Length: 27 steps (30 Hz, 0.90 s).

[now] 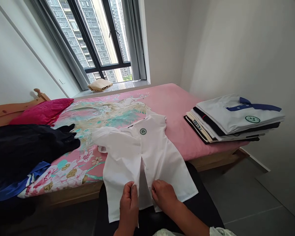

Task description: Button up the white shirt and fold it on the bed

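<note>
A white short-sleeved button-front shirt [124, 157] with a round dark green badge on its chest lies across the bed's edge and a dark surface in front of me. Its lower front hangs unfastened, the two front edges parted. My left hand [129, 201] pinches the left front edge low down, thumb on top. Opposite it, my right hand [164, 195] has its fingers curled on the right front edge, near the hem. The upper part of the shirt, with collar and sleeves, rests on the pink bedding.
A stack of folded clothes [236, 121], a white shirt with blue collar on top, sits at the bed's right end. Dark garments [31, 147] are heaped at left over something blue. A red pillow [43, 109] lies behind them. On the windowsill rests a beige folded cloth [100, 85].
</note>
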Each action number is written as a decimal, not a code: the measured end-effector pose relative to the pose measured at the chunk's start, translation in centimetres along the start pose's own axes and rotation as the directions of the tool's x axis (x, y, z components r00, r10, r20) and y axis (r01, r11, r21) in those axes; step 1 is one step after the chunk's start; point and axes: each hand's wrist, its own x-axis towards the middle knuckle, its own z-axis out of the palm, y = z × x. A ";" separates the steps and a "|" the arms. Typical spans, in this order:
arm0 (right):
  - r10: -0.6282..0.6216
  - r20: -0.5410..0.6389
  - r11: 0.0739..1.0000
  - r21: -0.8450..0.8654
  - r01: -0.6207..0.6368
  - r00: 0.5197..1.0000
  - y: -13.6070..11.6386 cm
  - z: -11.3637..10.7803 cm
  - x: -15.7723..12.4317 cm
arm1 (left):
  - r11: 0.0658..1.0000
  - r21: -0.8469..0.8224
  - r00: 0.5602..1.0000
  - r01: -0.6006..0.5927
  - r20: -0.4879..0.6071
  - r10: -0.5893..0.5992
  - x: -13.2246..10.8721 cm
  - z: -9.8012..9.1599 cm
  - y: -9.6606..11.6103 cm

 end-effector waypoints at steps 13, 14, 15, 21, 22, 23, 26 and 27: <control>-0.148 -0.044 0.939 0.306 0.154 0.988 0.2 -0.5 -1.0 | 0.946 0.252 0.947 -0.201 0.298 0.122 -0.4 1.0 -2.2; -0.153 -0.054 0.931 0.326 0.162 0.987 0.2 -0.6 -1.0 | 0.945 0.257 0.947 -0.203 0.298 0.122 -0.4 1.0 -2.1; -0.154 -0.064 0.926 0.339 0.167 0.986 0.1 -0.7 -1.1 | 0.944 0.259 0.946 -0.204 0.300 0.122 -0.4 0.9 -2.0; -0.123 -0.125 0.911 0.379 0.162 0.984 -0.1 -1.3 -1.2 | 0.980 0.149 0.935 -0.131 0.347 0.072 -0.3 0.9 -1.7; -0.123 -0.132 0.909 0.382 0.165 0.984 -0.1 -1.3 -1.3 | 0.992 0.098 0.931 -0.083 0.362 0.042 -0.2 0.9 -1.7; -0.125 -0.138 0.907 0.385 0.170 0.982 0.0 -1.2 -1.3 | 0.998 0.047 0.926 -0.030 0.378 0.010 -0.2 0.9 -1.7; -0.138 -0.156 0.895 0.404 0.191 0.978 0.2 -0.8 -1.4 | 0.997 -0.013 0.906 0.080 0.418 -0.068 0.0 1.0 -2.0; -0.144 -0.161 0.889 0.412 0.199 0.976 0.3 -0.7 -1.4 | 0.997 0.009 0.905 0.079 0.418 -0.076 0.1 1.0 -2.0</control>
